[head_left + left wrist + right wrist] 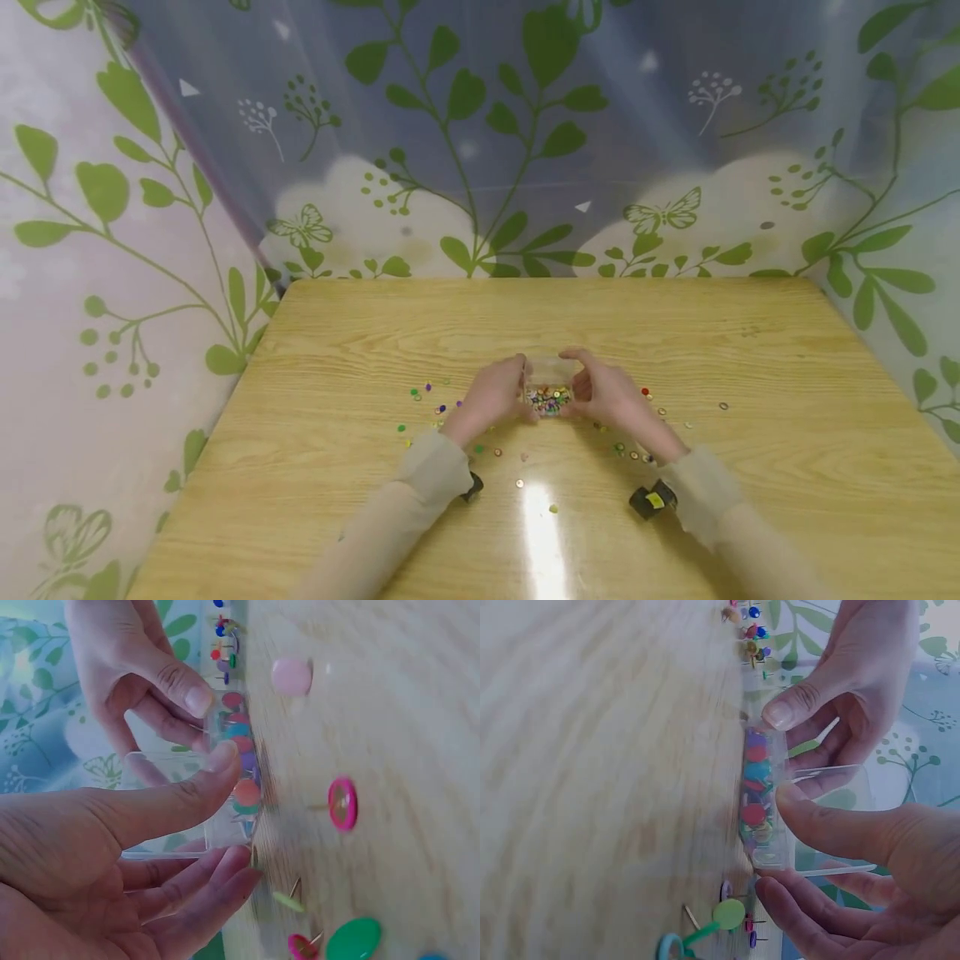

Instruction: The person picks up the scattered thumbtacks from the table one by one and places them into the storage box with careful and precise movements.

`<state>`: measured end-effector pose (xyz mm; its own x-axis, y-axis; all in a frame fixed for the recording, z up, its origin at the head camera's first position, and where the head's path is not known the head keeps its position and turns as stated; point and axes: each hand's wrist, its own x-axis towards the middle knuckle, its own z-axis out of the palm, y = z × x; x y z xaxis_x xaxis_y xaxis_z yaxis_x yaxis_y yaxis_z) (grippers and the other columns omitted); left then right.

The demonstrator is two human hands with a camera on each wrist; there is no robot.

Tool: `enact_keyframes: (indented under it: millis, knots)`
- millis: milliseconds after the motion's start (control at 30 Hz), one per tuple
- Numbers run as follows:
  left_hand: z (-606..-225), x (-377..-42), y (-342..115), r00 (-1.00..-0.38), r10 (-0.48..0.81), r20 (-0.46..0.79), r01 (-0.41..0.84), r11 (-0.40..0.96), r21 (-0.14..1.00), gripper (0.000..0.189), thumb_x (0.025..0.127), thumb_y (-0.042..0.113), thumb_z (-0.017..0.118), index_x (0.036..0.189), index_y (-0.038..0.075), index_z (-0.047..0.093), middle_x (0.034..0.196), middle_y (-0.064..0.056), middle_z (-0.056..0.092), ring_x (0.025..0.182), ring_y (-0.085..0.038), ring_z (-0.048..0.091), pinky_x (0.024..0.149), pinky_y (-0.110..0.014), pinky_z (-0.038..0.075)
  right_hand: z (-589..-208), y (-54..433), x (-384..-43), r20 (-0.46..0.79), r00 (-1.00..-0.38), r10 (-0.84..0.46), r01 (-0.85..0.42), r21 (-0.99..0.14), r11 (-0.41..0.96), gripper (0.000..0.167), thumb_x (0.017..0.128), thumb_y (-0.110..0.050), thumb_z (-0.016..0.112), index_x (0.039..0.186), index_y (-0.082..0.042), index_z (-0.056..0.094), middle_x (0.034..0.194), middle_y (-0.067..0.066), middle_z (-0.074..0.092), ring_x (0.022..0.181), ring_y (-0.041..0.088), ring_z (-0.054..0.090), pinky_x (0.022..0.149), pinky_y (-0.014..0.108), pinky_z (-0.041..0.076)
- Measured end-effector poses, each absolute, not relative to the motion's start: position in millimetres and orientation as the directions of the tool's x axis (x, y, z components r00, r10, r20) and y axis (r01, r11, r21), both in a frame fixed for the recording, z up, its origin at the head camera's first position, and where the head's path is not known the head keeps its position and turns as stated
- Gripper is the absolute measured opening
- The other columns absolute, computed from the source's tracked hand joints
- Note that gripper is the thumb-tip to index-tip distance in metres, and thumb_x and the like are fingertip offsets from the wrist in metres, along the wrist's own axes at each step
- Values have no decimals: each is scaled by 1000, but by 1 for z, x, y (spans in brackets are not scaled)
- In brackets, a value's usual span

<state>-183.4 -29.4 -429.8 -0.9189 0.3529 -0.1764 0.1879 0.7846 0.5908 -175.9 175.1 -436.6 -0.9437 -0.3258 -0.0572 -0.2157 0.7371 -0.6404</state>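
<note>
A small clear plastic box [771,859], its lid [549,370] raised, sits on the table with many coloured thumbtacks [549,402] inside. My left hand [495,390] holds the box at its left end, with the thumb on the near side in the left wrist view. At the opposite end my right hand [609,395] grips the box between thumb and fingers. In the right wrist view, the thumb touches the near upper edge and the fingertips lie low by the tabletop. Parts of the far side are hidden behind the hands.
Loose thumbtacks lie on the wooden table [375,333] on both sides of the box, including a green one [354,940] and a pink one [292,676]. A black wrist device [654,500] sits under the right cuff. Leaf-patterned curtain [480,167] surrounds the table.
</note>
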Motion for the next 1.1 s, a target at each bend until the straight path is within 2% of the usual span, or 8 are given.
enact_keyframes:
  millis: [167, 267, 433, 633, 967, 1100]
  knots:
    - [-435, -178, -31, -913, 357, -199, 156, 755, 637, 65, 72, 16, 91, 126, 5, 57, 114, -8, 66, 102, -25, 63, 87, -37, 55, -439, 176, -167, -59, -945, -321, -201, -671, 714, 85, 77, -14, 88, 149, -9, 43, 112, 17, 70, 98, 29, 69, 86, 46, 58]
    - [-438, -175, -32, -906, 375, -197, 157, 728, 667, 66, 72, 13, 91, 128, 7, 57, 121, -9, 66, 105, -26, 63, 90, -41, 55, -439, 176, -162, -54, -946, -321, -202, -675, 710, 85, 76, -13, 88, 149, -8, 44, 112, 18, 70, 97, 29, 69, 85, 46, 58]
    - [-441, -169, -34, -886, 411, -212, 151, 691, 707, 67, 72, 11, 91, 131, 9, 58, 126, -8, 66, 101, -22, 65, 87, -38, 56, -441, 177, -154, -37, -944, -327, -218, -673, 707, 83, 75, -12, 89, 146, -7, 46, 108, 17, 71, 92, 28, 71, 83, 45, 59]
    - [-443, -167, -35, -872, 445, -205, 181, 682, 708, 65, 72, 14, 92, 128, 10, 59, 128, -9, 66, 104, -24, 67, 91, -41, 56, -443, 179, -148, -31, -946, -323, -227, -648, 727, 81, 75, -12, 89, 145, -9, 48, 108, 16, 72, 94, 28, 71, 83, 46, 59]
    - [-444, -167, -38, -865, 456, -211, 153, 640, 753, 65, 73, 11, 91, 129, 10, 58, 130, -11, 65, 104, -26, 69, 88, -37, 58, -443, 179, -147, 0, -936, -352, -267, -652, 710, 75, 75, -11, 88, 141, -8, 51, 106, 17, 72, 93, 28, 70, 83, 46, 59]
    - [-443, -169, -38, -866, 448, -220, 149, 653, 743, 64, 74, 12, 90, 129, 11, 57, 128, -10, 65, 101, -24, 68, 86, -37, 57, -439, 180, -149, -16, -926, -376, -282, -631, 722, 78, 78, -15, 88, 144, -7, 48, 110, 18, 71, 93, 29, 70, 82, 47, 59]
